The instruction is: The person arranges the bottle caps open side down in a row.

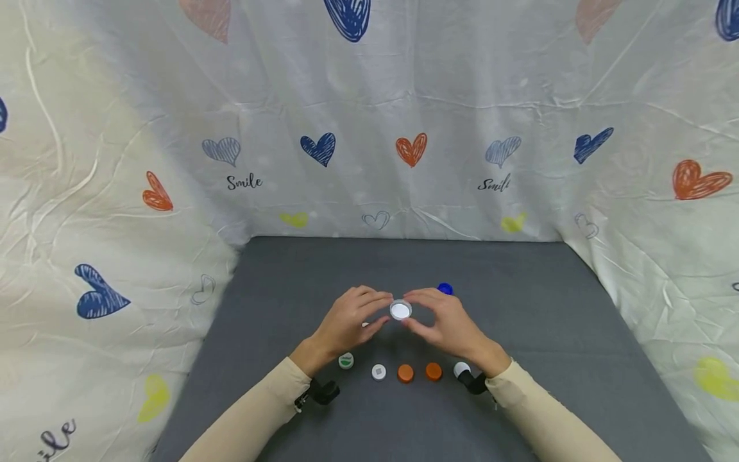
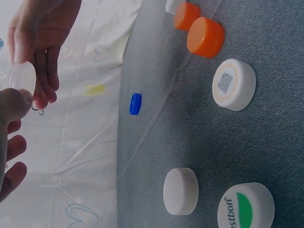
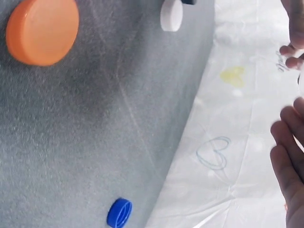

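A round white bottle cap (image 1: 401, 311) is held up over the table between both hands, its open side toward the head camera. My left hand (image 1: 353, 321) grips its left edge; in the left wrist view the left thumb (image 2: 16, 103) presses against the cap (image 2: 24, 76). From the other side my right hand (image 1: 443, 321) grips the right edge with thumb and fingers. The right wrist view shows the right hand's fingers (image 3: 287, 142) at the frame's edge, where most of the cap is cut off.
Nearest the person, a row holds a green-and-white cap (image 1: 346, 360), a white cap with a printed code (image 1: 378, 372), two orange caps (image 1: 405, 373) and a white cap (image 1: 460, 368). Another white cap (image 2: 181, 191) lies below the left hand. A blue cap (image 1: 444, 289) lies beyond the right hand.
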Available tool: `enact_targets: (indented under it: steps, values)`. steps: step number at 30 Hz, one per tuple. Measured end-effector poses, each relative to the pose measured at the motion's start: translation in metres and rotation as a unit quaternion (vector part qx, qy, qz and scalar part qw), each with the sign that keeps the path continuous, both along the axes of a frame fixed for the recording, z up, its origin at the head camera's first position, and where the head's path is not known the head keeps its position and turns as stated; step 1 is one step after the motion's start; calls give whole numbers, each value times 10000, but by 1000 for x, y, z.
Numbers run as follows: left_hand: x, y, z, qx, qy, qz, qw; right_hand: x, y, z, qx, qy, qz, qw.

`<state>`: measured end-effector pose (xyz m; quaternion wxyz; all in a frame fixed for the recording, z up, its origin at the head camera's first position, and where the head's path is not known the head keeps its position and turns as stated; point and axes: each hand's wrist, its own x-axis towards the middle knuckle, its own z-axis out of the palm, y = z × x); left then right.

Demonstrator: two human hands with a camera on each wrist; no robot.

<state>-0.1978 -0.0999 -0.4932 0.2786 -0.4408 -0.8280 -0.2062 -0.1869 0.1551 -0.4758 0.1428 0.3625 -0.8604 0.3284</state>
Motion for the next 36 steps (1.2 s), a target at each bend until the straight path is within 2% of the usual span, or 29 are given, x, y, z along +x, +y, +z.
enact_targets:
  steps: [5,8,11,13,15,18,21,23,26,28,30,32,34,36]
  values:
    - [2,0,2,73,302,-203,9993,4,0,3,-191,-660,148,9975]
    - [4,1,4,189,228,-215,9993,6,1,5,-222,-937,121,9953]
    - [5,1,4,375,-153,-168,9990,7,2,6,-208,-804,20,9965]
    - [6,2,3,573,-589,-140,9965,6,4,5,-207,-478,-21,9986]
    - [6,2,2,853,-1095,-136,9902,5,5,5,-200,-87,-23,9998]
    - [6,3,1,1376,-1941,-196,9711,3,6,5,-193,448,106,9988]
    - [7,3,2,1790,-2764,-196,9440,2,5,5,-173,825,287,9960]
    - [7,3,3,1915,-3283,-149,9249,1,4,5,-180,1022,392,9938]
    - [8,2,6,1938,-3838,-129,9028,-1,0,5,-229,1295,538,9899]
    - [9,2,7,1876,-4045,-146,8950,-1,-2,4,-244,1435,597,9876]
    - [9,1,9,1814,-4135,-183,8921,-1,-3,4,-244,1521,618,9861]
    - [9,1,9,1745,-4151,-174,8927,0,-4,4,-212,1530,592,9862]
    - [9,0,9,1691,-4072,-138,8974,1,-3,4,-165,1473,527,9876]
    - [10,0,9,1639,-3871,-86,9073,1,-2,4,-93,1391,423,9893]
